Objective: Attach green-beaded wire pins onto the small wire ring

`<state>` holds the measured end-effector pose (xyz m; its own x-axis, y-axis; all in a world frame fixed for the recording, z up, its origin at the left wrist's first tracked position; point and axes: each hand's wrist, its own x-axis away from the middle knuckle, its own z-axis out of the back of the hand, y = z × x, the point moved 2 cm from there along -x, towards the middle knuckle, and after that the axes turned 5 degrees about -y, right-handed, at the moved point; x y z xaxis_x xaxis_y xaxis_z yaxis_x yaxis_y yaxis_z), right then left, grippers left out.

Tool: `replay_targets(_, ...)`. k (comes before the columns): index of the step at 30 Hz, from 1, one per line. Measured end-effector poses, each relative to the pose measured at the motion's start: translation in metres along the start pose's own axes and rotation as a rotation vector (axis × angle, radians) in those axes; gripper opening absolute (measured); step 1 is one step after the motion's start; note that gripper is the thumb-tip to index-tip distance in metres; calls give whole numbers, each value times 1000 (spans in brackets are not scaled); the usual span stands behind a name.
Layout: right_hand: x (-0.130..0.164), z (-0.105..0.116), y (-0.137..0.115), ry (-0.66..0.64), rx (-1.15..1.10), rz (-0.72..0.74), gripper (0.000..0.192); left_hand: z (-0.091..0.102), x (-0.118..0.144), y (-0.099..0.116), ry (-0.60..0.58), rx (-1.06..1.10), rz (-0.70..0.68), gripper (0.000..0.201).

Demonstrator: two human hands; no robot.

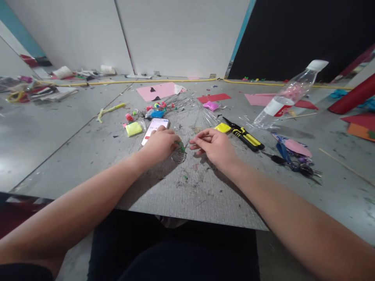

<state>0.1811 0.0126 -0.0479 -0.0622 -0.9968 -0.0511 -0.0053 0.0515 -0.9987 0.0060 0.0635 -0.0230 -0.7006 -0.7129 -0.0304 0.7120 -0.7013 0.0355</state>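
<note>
Both hands sit close together right in the middle of the frame, resting on a grey worktop [205, 203] that's speckled with little scraps. The left hand [161, 143] is curled narrow, fingers pinched around a small green piece [181, 146] that pokes out on its right side, and just below that there's a small clear round thing [179, 157] lying on the worktop (too small to tell what it really is). The right hand [213, 145] is loosely curled too, its fingertips [193, 146] pointing left and stopping just beside the green piece; can't tell if they actually touch it, and it doesn't seem to be holding anything. Right behind the left hand a phone [154, 128] lies face up with its screen lit, with a yellow-green block [133, 128] just left of it. Above that, a clump of colourful bits with a blue lump [156, 113] and some crinkly clear wrap [187, 107]. To the right of the right hand: a yellow block [223, 127], black-and-yellow pliers [244, 135], then blue-handled scissors [285, 156] further right. A clear plastic bottle [288, 95] with a white cap lies tilted in the upper right, and pink paper [159, 91] sits at upper centre.
</note>
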Motion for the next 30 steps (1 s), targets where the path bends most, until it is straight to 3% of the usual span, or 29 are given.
replay_targets(5,0,4,-1,6,142,60,15,-2,0,2,127,101,29,28)
replay_targets(9,3,4,-5,-14,233,204,16,2,11,15,257,631,104,25)
replay_targets(13,13,-1,-14,-39,343,449,11,1,22,30,222,1040,202,21)
replay_targets(15,17,-3,-17,-36,378,495,9,0,25,34,209,1163,222,20)
replay_targets(20,18,-2,-18,-20,331,392,16,3,28,35,200,1241,179,17)
replay_targets(24,17,0,-16,-94,314,258,27,5,29,33,189,1236,161,19)
replay_targets(30,24,-1,-22,-99,458,335,17,3,30,30,159,1163,144,18)
